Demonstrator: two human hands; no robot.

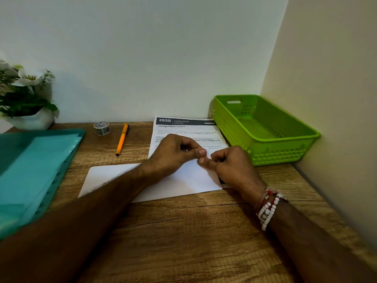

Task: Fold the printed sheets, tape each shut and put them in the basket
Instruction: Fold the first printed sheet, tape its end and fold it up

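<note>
Wooden desk: left hand and right hand both pinch folded sheet's top edge.

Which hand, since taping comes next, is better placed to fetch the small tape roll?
Probably left: the small patterned tape roll lies left of the left hand; the right hand must cross it.
</note>
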